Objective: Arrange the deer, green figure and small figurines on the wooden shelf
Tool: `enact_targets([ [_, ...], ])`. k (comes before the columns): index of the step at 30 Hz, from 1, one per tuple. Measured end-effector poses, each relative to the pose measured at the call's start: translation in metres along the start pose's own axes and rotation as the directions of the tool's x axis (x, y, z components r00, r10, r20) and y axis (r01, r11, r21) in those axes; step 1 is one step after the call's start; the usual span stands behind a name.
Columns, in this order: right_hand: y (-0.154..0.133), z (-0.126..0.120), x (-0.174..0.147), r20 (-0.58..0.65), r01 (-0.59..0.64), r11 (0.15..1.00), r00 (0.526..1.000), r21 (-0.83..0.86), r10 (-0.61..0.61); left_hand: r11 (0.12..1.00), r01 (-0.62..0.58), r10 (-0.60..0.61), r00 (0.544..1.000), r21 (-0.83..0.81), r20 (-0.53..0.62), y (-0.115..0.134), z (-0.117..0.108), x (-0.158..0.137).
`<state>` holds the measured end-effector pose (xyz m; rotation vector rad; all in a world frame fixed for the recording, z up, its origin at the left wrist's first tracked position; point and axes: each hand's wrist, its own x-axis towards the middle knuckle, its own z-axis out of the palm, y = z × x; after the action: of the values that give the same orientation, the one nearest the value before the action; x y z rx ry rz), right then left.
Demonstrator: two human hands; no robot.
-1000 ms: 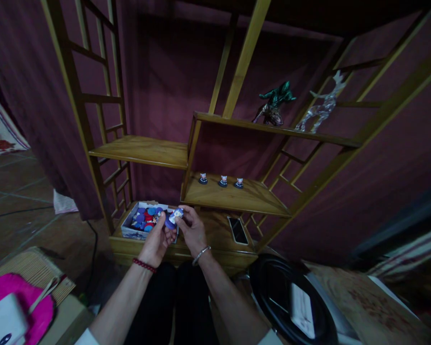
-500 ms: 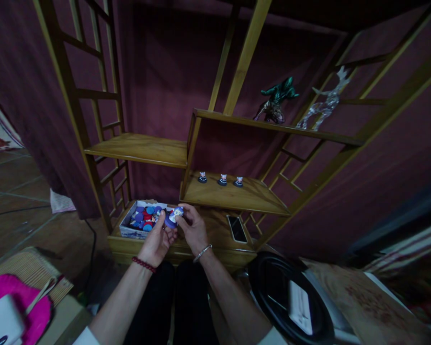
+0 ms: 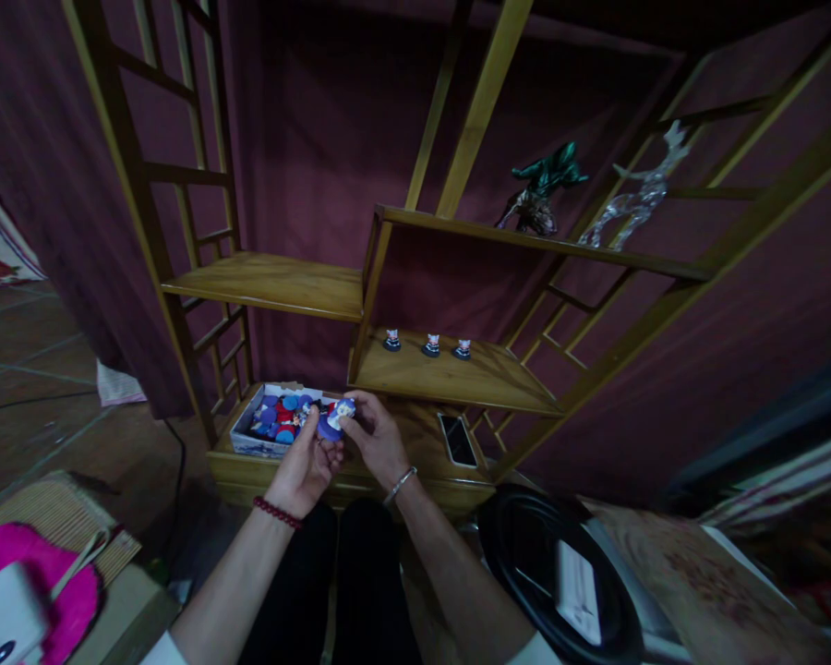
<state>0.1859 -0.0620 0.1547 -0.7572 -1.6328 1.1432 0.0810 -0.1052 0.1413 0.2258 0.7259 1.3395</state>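
Note:
Between my hands is a small figurine [image 3: 337, 417] with a purple base and white-and-purple body, tilted to the right. My left hand [image 3: 309, 469] grips it at the base, thumb on top and the other fingers curled below. From the other side, my right hand [image 3: 379, 441] pinches the body between thumb and fingers. Just left of them a shallow cardboard box [image 3: 259, 450] holds several more figurines in purple, red and blue, partly covered by my left thumb. Three dark-based figurines [image 3: 430, 345] stand upright in a row on the shelf beyond.
A phone [image 3: 458, 441] lies on the lower board, right of my hands. A bare shelf [image 3: 270, 282] is above the box. On the upper right shelf are a green figure [image 3: 544, 189] and a clear deer ornament [image 3: 637, 203]. A round black object [image 3: 505, 536] stands below right.
The view has shifted slightly. Both hands stay on the figurine, which has barely turned, and my right wrist has moved a little to the right.

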Motion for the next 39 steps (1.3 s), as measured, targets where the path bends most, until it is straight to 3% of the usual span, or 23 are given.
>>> enact_targets([
  [8, -0.008, -0.006, 0.0, 0.089, 0.024, 0.998, 0.996, -0.05, -0.02, 0.995, 0.037, -0.037, 0.999, -0.087, 0.009, 0.0, 0.005, -0.007],
  [15, -0.016, -0.011, -0.003, 0.121, 0.104, 0.979, 0.989, -0.177, -0.084, 0.991, 0.057, -0.045, 0.995, -0.125, 0.094, -0.005, 0.004, -0.008],
  [26, -0.028, -0.012, -0.008, 0.096, 0.137, 0.925, 0.989, -0.354, -0.11, 0.986, 0.042, -0.021, 0.991, -0.161, 0.13, -0.007, 0.006, -0.012],
  [39, -0.03, -0.009, -0.016, -0.026, 0.061, 0.884, 0.996, -0.463, -0.083, 0.986, -0.033, 0.058, 0.987, -0.166, 0.149, -0.015, 0.005, -0.011],
])
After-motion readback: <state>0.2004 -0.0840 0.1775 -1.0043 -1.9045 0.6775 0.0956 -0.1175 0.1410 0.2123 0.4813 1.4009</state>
